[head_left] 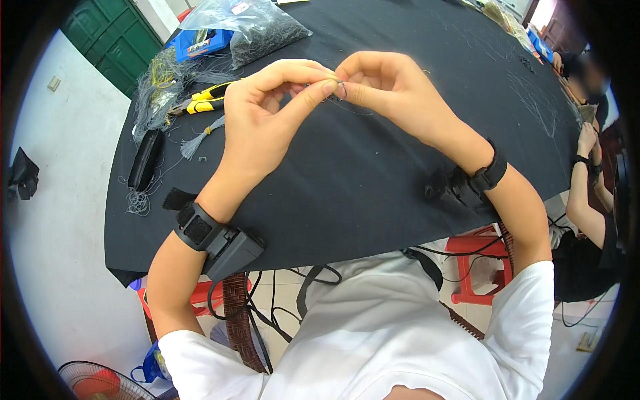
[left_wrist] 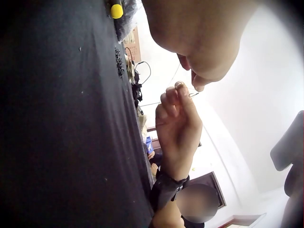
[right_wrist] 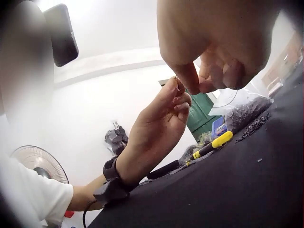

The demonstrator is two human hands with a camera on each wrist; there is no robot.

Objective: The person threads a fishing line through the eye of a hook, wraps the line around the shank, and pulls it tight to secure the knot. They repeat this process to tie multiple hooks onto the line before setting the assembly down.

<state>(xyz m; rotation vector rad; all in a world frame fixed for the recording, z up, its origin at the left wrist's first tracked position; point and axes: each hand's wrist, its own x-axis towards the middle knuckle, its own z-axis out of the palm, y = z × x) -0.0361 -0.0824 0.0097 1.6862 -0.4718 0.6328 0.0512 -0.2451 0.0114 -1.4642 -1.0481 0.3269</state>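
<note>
Over the near part of the black-covered table, both hands meet fingertip to fingertip. My left hand pinches a small dark wire loop between thumb and index finger. From the other side my right hand has thumb and index finger pinched on a thin line at the loop. A slack stretch of this line curves below the right fingers in the right wrist view. Fingertips hide most of the small loop. The other fingers of both hands are curled in. Left of the left hand lie yellow-and-black pliers.
A clear bag of dark small pieces and a blue box stand at the back left. Tangled line, a black pouch and a tied grey bundle lie at the left edge. Another person sits at the right.
</note>
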